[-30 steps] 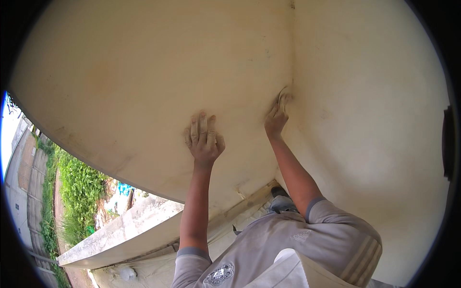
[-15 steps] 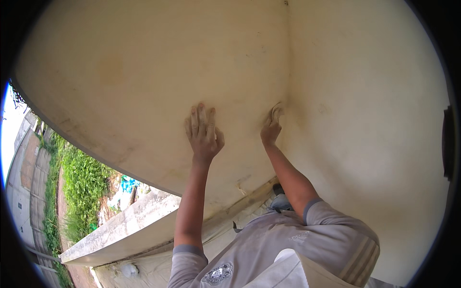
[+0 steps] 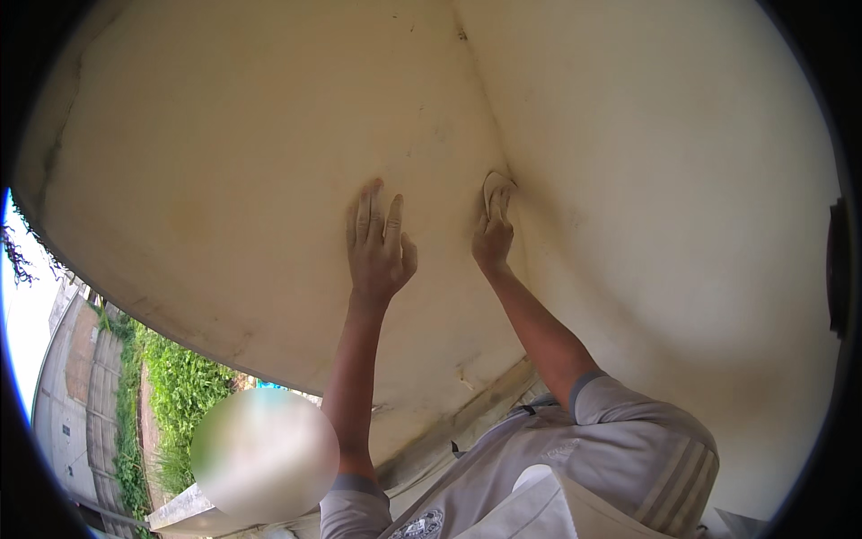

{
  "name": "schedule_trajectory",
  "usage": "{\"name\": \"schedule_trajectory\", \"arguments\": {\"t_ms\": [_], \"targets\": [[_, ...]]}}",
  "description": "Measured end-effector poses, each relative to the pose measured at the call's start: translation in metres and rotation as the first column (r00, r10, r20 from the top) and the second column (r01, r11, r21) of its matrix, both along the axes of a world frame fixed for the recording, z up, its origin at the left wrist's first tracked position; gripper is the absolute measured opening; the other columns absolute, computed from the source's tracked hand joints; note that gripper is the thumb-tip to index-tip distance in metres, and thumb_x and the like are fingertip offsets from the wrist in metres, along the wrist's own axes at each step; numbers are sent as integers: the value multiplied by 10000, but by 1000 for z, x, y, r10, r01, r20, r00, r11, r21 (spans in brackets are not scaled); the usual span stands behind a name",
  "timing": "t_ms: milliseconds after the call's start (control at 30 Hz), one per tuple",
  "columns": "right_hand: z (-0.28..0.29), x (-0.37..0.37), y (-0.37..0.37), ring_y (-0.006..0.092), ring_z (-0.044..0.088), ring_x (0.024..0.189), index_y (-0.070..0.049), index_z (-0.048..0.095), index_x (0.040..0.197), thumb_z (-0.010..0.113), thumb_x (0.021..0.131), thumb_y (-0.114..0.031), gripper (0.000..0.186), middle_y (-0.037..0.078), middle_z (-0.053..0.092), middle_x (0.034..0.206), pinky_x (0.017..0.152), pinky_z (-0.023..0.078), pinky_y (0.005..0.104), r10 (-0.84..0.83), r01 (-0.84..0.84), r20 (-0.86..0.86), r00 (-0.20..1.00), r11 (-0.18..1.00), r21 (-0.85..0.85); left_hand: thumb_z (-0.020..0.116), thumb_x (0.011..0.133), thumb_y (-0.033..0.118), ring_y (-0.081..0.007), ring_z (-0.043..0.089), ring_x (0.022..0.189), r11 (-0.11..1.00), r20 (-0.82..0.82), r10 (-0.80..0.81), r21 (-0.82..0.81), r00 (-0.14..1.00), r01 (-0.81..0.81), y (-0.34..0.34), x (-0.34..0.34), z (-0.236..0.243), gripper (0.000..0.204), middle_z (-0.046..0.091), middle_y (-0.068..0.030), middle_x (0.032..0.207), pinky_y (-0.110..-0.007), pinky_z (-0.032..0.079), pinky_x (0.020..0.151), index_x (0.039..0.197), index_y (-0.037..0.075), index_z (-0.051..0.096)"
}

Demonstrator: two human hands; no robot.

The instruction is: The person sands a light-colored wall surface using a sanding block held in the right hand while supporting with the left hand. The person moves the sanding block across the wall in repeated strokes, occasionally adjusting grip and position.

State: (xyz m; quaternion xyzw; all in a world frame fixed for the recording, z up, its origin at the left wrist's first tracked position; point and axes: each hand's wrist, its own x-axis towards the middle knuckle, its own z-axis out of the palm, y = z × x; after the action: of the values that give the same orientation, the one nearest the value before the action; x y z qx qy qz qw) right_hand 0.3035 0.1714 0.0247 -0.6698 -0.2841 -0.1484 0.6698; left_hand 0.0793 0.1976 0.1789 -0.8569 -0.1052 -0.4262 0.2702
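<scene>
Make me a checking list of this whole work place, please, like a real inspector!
Surface: pale surface with smudges and small dark marks; it meets a second pale surface along a crease.
Job's things: thin pale pad, near the crease; its exact kind is unclear.
Clutter: a bit of blue stuff beyond the edge, mostly hidden by a blurred patch.
Left hand: laid against the surface, fingers spread, holding nothing.
Right hand: gripping the pad.
Cables: nothing seen.
Surroundings: green plants and a grey building outside.

Leafy green plants (image 3: 184,377), grey outdoor wall (image 3: 103,395), pale sky (image 3: 27,310)
</scene>
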Motion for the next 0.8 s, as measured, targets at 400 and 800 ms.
{"name": "schedule_trajectory", "arguments": {"t_ms": [400, 800], "targets": [[-13, -36, -32, 499, 460, 1573, 54, 517, 1627, 544, 1070, -30, 564, 354, 511, 1647, 1269, 443, 554, 285, -250, 343, 895, 958, -142, 602, 991, 183, -350, 322, 1692, 968, -92, 202, 173, 975, -184, -1, 132, 125, 680, 363, -165, 1818, -609, 264, 1353, 1656, 57, 538], [-219, -72, -213, 508, 762, 967, 75, 763, 1214, 618, 1074, -206, 346, 332, 771, 993, 858, 584, 580, 647, -650, -207, 734, 580, -492, 663, 1065, 333, -215, 303, 1686, 920, -311, 311, 335, 898, -203, 23, 102, -23, 625, 337, 21, 1838, -537, 317, 1351, 1675, 297, 531]]}}
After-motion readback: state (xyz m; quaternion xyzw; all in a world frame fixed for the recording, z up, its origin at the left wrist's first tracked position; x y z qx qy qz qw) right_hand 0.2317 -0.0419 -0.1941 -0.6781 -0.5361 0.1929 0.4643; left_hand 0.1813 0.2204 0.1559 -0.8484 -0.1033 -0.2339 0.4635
